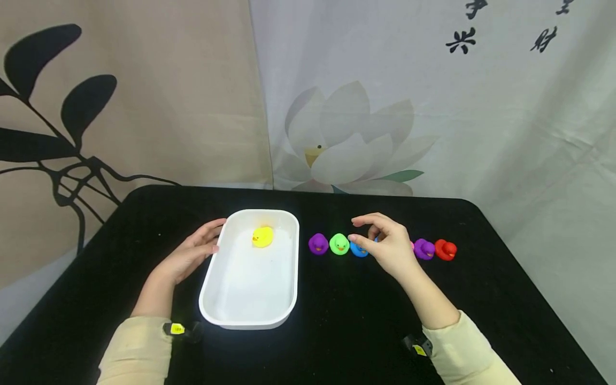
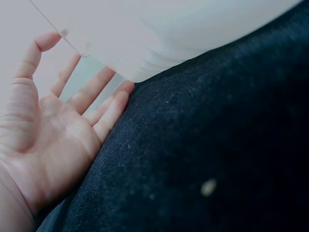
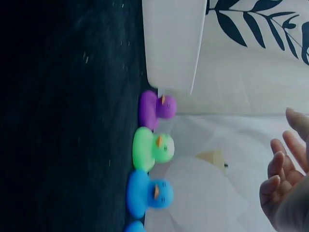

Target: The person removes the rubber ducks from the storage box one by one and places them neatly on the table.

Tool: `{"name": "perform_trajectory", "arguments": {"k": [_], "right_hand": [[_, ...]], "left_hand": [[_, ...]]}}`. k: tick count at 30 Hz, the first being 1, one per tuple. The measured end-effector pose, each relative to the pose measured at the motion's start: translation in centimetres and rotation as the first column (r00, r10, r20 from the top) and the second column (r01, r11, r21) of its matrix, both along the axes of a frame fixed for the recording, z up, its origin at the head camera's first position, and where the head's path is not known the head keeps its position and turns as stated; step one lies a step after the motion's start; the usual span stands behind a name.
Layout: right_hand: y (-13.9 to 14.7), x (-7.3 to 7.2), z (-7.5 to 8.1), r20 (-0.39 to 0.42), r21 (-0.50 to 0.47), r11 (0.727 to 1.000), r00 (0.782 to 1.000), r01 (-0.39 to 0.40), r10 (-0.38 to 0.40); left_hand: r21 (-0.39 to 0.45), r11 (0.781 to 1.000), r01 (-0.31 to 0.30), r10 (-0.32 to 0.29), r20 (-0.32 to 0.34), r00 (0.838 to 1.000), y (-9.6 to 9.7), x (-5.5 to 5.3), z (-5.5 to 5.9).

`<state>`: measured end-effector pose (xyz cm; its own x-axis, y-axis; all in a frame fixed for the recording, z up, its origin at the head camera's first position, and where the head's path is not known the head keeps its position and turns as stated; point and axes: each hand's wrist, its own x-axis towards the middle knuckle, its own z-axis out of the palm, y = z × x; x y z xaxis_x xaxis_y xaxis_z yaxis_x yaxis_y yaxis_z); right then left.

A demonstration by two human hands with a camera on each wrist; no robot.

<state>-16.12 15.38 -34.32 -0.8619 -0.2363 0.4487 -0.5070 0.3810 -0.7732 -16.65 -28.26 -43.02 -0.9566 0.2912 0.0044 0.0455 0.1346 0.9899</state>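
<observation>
A white tray (image 1: 247,278) holds one yellow toy duck (image 1: 262,237) toward its far end. My left hand (image 1: 192,254) is at the tray's left side; in the left wrist view the extended fingers (image 2: 89,94) reach the tray wall (image 2: 159,43). Over the row of ducks hovers my right hand (image 1: 385,243), its fingers loosely bent with nothing between them. Below and left of it sit a purple duck (image 1: 318,244), a green duck (image 1: 339,244) and a blue duck (image 1: 358,249). The right wrist view shows that hand (image 3: 287,181) apart from the blue duck (image 3: 147,194).
Past the right hand, another purple duck (image 1: 424,249) and a red duck (image 1: 445,249) continue the row, with a sliver of pink beside them. All stand on a black-covered table (image 1: 337,331). A printed curtain (image 1: 356,107) hangs behind the table's far edge.
</observation>
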Motion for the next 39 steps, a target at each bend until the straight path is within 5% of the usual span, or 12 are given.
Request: {"name": "perform_trajectory", "arguments": {"k": [22, 39], "right_hand": [[-8.6, -0.1, -1.0, 0.078, -0.044, 0.995, 0.993, -0.091, 0.094], [-14.5, -1.6, -2.0, 0.207, 0.131, 0.987, 0.976, -0.09, 0.061]], "left_hand": [[-0.009, 1.0, -0.018, 0.018, 0.008, 1.0, 0.0, -0.1, -0.2], [-0.006, 1.0, -0.003, 0.003, 0.01, 1.0, 0.1, 0.0, 0.1]]}}
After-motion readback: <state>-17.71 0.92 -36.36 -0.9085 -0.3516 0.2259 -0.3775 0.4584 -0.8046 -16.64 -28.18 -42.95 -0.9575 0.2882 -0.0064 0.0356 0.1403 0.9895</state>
